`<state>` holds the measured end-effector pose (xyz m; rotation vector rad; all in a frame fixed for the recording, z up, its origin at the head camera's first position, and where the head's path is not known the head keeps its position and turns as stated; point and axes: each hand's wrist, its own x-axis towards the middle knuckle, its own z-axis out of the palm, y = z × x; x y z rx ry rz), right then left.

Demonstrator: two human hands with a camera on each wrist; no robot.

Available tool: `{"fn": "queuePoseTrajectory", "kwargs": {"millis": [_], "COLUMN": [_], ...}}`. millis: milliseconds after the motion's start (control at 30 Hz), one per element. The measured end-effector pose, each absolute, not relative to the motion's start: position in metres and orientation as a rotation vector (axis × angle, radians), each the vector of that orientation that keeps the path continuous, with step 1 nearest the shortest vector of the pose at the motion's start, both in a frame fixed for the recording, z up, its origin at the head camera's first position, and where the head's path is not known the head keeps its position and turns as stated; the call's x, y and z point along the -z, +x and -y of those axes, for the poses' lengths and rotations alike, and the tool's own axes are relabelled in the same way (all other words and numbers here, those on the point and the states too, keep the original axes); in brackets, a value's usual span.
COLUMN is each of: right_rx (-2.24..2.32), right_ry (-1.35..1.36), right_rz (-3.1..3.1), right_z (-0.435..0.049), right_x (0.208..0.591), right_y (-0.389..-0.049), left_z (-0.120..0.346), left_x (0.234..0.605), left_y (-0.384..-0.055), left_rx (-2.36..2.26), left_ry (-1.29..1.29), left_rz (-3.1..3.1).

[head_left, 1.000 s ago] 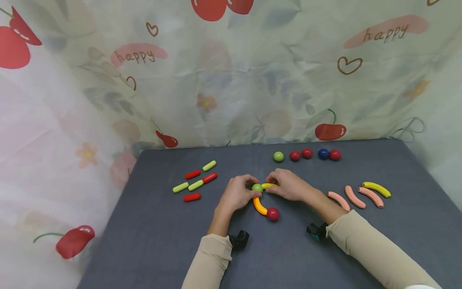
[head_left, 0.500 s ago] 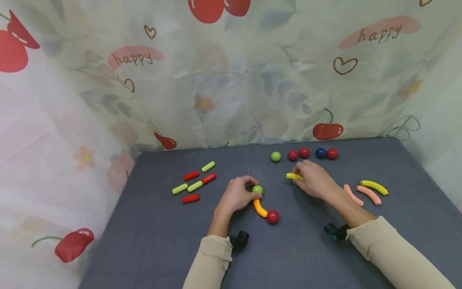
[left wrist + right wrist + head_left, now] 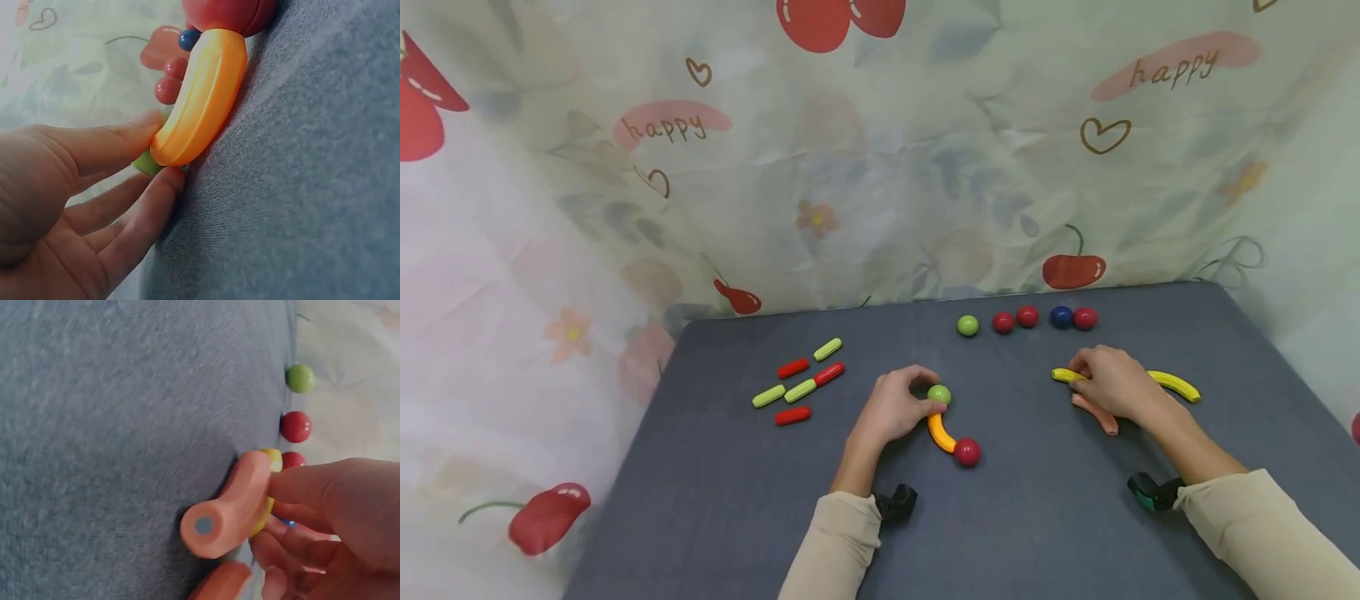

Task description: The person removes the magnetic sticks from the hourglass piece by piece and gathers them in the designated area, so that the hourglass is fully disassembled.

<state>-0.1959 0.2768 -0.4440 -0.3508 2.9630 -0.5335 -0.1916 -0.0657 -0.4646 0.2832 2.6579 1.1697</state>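
My left hand (image 3: 901, 407) pinches a green ball (image 3: 939, 395) between thumb and fingers. An orange curved stick (image 3: 203, 100) runs from that ball to a dark red ball (image 3: 967, 452); the three form a joined chain on the table. At the right, my right hand (image 3: 1112, 385) holds a yellow curved stick (image 3: 1066, 375), its far part hidden by the fingers. Just beside it lies a pink curved stick (image 3: 232, 509) with a grey dot in its end, close to the thumb. A second pink stick (image 3: 222, 582) shows partly in the right wrist view.
Another yellow curved stick (image 3: 1176, 386) lies beyond my right hand. Along the back edge sit a green ball (image 3: 967, 326), several red balls (image 3: 1027, 316) and a blue ball (image 3: 1061, 317). Short red sticks (image 3: 793, 415) and pale green sticks (image 3: 827, 349) lie at the left on the grey table (image 3: 715, 517).
My right hand has drawn the yellow curved stick away from the green ball and carried it right to the pink sticks. The left hand keeps hold of the green ball in place.
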Motion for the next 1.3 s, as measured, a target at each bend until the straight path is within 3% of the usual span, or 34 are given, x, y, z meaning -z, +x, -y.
{"fn": "queuePoseTrajectory", "kwargs": {"millis": [400, 667, 867, 1300], "right_rx": [0.886, 0.942, 0.895, 0.785], "right_ry": [-0.636, -0.740, -0.695, -0.269], "right_rz": [-2.749, -2.717, -2.836, -2.986], "right_z": [-0.192, -0.155, -0.149, -0.166], "right_x": [0.448, 0.465, 0.461, 0.448], "right_y": [-0.196, -0.203, -0.209, -0.248], "left_z": [0.060, 0.055, 0.052, 0.051], "left_x": [0.476, 0.473, 0.469, 0.466], "left_y": [-0.186, -0.183, -0.183, -0.180], "left_rx": [-1.436, -1.319, -1.277, -1.239], "left_ry": [0.212, 0.140, 0.046, 0.059], "left_rz": [-2.559, -2.583, -2.629, -2.632]}}
